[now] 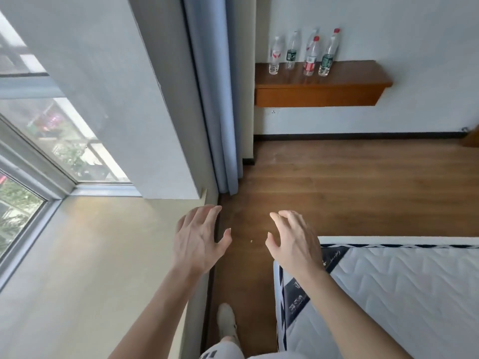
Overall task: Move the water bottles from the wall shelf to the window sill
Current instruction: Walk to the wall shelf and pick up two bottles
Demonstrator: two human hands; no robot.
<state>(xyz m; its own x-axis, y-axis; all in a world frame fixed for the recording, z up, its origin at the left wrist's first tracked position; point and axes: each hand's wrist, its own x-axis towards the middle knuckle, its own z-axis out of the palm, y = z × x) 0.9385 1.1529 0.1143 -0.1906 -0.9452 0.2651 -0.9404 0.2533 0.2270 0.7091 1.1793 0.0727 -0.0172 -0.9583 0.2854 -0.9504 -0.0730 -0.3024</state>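
Note:
Several clear water bottles stand upright on the brown wall shelf (337, 81) across the room. Leftmost is a red-and-white labelled bottle (275, 57), then a green-labelled bottle (291, 51), a red-capped red-labelled bottle (310, 58) and a red-capped green-labelled bottle (328, 57); a further bottle stands partly hidden behind them. The wide beige window sill (90, 255) lies at the lower left, bare. My left hand (198, 239) hovers over the sill's right edge, fingers spread, empty. My right hand (293, 242) hangs over the floor, fingers apart, empty.
A blue curtain (215, 99) hangs between the sill and the shelf. A quilted mattress (401, 294) fills the lower right. Wooden floor (337, 190) runs between them toward the shelf. The window (51, 141) borders the sill's left. My shoe (226, 320) is on the floor.

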